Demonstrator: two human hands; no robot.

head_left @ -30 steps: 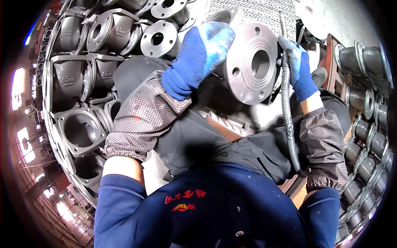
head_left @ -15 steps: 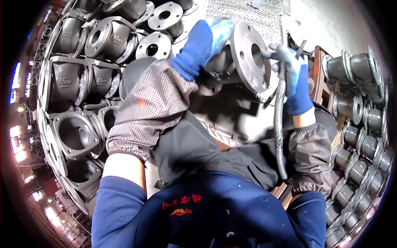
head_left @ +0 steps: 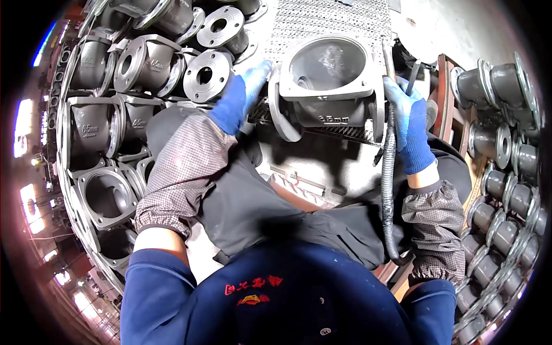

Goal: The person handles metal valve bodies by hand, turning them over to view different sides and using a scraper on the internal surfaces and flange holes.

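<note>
Grey casting (head_left: 330, 112): ahead of me, by the near end of the patterned mat (head_left: 328, 20) — turned since half a second ago, when a round flange faced right; now its wide opening (head_left: 328, 60) looks up at me, one flange on either side.
Left hand (head_left: 241, 95): moved off the casting's top to just beside its left flange (head_left: 282, 121), fingers outstretched and blurred; I cannot tell whether they touch metal.
Right hand (head_left: 407, 103): still wrapped round the upper end of the ridged hose (head_left: 389, 178), now just beside the right flange (head_left: 379, 109).
Left side: stacked castings (head_left: 89, 129) stand near my left hand — a narrow gap.
Far side: the mat runs on beyond the casting's rim.
Near side: a gap lies between the casting and my legs (head_left: 253, 213).
Right side: a reddish frame (head_left: 444, 89) stands near my right hand, stacked flanged pipes (head_left: 500, 190) farther out.
</note>
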